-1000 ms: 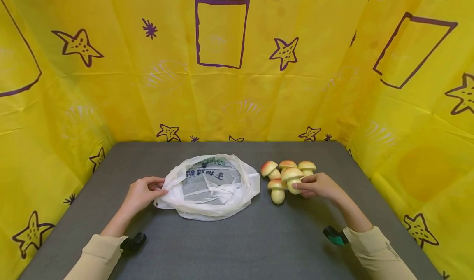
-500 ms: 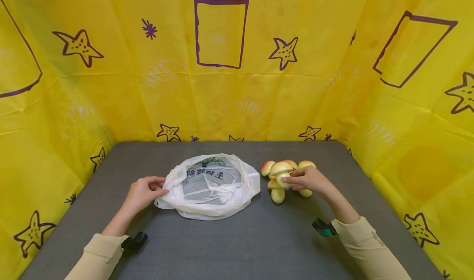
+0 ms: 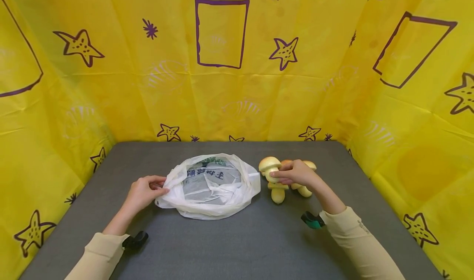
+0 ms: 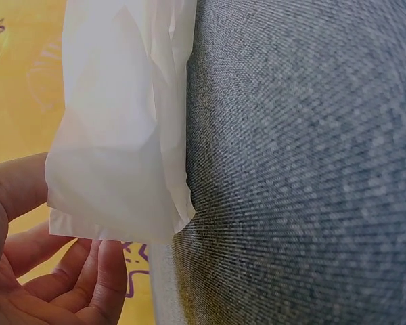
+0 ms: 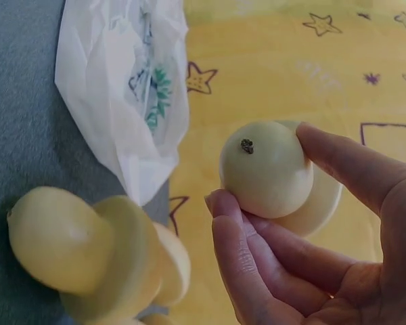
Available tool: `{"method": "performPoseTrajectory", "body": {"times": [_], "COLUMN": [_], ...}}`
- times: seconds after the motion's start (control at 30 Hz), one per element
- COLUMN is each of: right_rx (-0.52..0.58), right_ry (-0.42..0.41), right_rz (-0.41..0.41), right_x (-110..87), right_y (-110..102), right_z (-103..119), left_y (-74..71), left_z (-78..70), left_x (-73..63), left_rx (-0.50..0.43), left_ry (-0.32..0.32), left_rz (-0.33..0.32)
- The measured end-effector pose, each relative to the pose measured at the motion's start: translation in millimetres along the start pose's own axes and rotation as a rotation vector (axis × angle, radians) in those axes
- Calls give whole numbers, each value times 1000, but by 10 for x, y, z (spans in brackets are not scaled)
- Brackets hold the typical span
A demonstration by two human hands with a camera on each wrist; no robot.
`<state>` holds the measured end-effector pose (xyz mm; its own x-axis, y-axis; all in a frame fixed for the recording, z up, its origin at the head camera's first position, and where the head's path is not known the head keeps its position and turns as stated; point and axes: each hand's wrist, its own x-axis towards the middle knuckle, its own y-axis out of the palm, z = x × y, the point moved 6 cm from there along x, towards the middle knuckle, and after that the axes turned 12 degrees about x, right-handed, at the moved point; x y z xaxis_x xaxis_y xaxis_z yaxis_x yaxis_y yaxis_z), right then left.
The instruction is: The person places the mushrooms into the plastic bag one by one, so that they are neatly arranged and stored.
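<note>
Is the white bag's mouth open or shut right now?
Open: in the head view, the white bag gapes wide, its inside showing.

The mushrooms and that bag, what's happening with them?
A person is using both hands. The right hand pinches one mushroom by its stem and holds it up off the table, not in the bag. The left hand holds one side of the white plastic bag, whose mouth is open. The other mushrooms lie together beside the bag.
</note>
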<state>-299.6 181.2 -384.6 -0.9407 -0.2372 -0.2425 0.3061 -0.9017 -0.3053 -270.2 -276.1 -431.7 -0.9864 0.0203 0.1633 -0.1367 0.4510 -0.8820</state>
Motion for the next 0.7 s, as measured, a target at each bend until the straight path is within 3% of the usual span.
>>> {"method": "performPoseTrajectory", "body": {"times": [0.27, 0.7], "right_rx": [-3, -45], "right_ry": [-15, 23], "right_rz": [48, 43], "right_x": [92, 217], "right_y": [147, 345], "right_z": [76, 200], "left_y": [-11, 1], "left_z": [-7, -6], "left_x": [-11, -11], "left_rx": [-3, -5], "left_ry": [5, -5], "left_rz": [-3, -4]}}
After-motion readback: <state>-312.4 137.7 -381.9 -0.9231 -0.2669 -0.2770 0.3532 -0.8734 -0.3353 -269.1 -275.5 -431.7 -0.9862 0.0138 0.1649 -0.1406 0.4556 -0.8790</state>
